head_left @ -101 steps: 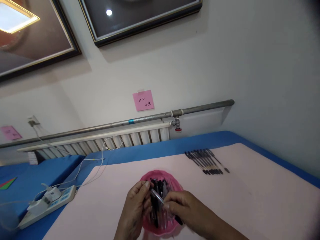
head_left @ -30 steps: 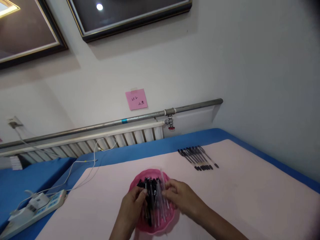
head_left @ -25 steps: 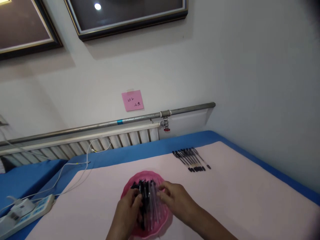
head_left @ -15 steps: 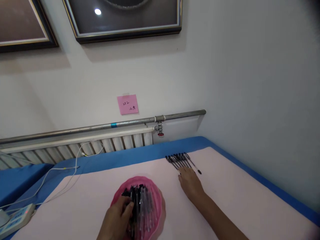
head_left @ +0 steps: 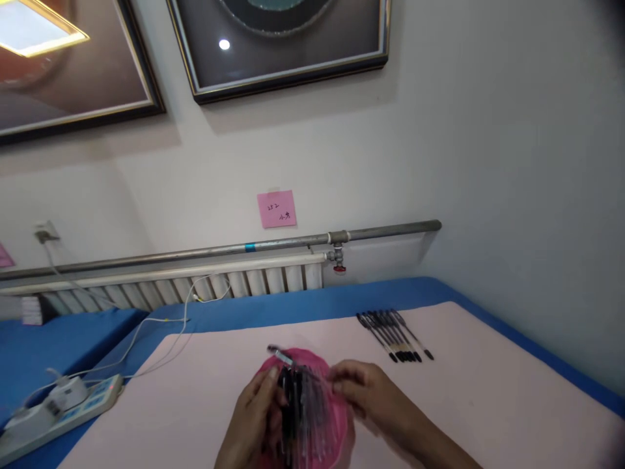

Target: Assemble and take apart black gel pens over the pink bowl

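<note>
A pink scalloped bowl (head_left: 342, 423) holds black pen parts and clear pens lying lengthwise. Over its far rim a clear pen with a dark cap (head_left: 280, 355) lies aslant between my hands, blurred by motion. My left hand (head_left: 254, 413) is closed at the bowl's left side, thumb and fingers at the capped part of that pen; its exact hold is partly blurred. At the bowl's right, my right hand (head_left: 366, 394) pinches the pen's other end. Farther right, a row of black-capped pens (head_left: 393, 332) lies side by side on the pink sheet (head_left: 205, 391).
The blue table cover (head_left: 390, 290) borders the pink sheet. At left lie a power strip (head_left: 97, 397) with plugs and a white cable (head_left: 185, 312). Behind the table are a radiator (head_left: 254, 280), a metal pipe (head_left: 390, 229) and a red-handled valve (head_left: 339, 268).
My right hand has left the pen row and come left to the bowl. My left hand has lifted slightly, and a pen now spans between the hands. The view has turned left.
</note>
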`<state>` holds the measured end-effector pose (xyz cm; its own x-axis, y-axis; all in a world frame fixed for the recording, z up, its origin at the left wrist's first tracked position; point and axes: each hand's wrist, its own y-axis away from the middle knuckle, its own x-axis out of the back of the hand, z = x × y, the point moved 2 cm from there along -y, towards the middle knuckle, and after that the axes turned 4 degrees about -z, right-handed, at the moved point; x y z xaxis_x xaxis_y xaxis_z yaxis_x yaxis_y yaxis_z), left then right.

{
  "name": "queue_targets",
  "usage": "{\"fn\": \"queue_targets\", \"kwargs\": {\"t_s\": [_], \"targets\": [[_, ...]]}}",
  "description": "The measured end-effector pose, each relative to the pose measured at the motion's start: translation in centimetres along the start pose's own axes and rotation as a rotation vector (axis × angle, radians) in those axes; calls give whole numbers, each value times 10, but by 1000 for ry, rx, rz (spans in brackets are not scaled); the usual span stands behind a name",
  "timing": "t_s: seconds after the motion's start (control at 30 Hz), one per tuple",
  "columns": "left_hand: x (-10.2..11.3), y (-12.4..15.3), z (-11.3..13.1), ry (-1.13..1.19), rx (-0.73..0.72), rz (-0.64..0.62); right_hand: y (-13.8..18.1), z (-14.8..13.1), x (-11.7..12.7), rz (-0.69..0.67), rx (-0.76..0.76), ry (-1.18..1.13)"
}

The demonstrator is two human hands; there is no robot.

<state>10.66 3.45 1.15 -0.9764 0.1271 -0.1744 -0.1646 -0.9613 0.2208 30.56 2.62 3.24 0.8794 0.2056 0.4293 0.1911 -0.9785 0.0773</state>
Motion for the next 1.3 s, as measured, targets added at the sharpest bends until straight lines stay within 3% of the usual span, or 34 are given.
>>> {"fn": "queue_targets", "kwargs": {"t_s": [0.13,0.27,0.37,0.43,0.5,0.63,0.7,0.83,0.9,1.13,1.3], "targets": [[-6,2,4,216,-7,-35,15,-21,-28,-302,3,-210],[-8,6,9,198,20,-61,23,-27,-37,-366,-26,-206],[12,9,21,159,-72,83,24,-25,-34,-339,-77,-137],[30,10,30,28,-132,193,23,-22,-30,-319,-122,-105],[44,9,34,-186,-100,236,21,-20,-26,-310,-139,-109],[43,7,27,-490,-49,271,18,-18,-26,-356,-119,-181],[31,7,22,-419,-73,195,18,-18,-29,-388,-111,-216],[3,13,17,12,6,-137,21,-21,-34,-460,-143,-258],[-5,15,18,164,31,-205,23,-24,-36,-478,-160,-275],[-5,13,16,272,-32,-117,23,-24,-42,-263,-105,-361],[-2,11,19,310,-62,-112,20,-23,-47,-453,-97,-527]]}}
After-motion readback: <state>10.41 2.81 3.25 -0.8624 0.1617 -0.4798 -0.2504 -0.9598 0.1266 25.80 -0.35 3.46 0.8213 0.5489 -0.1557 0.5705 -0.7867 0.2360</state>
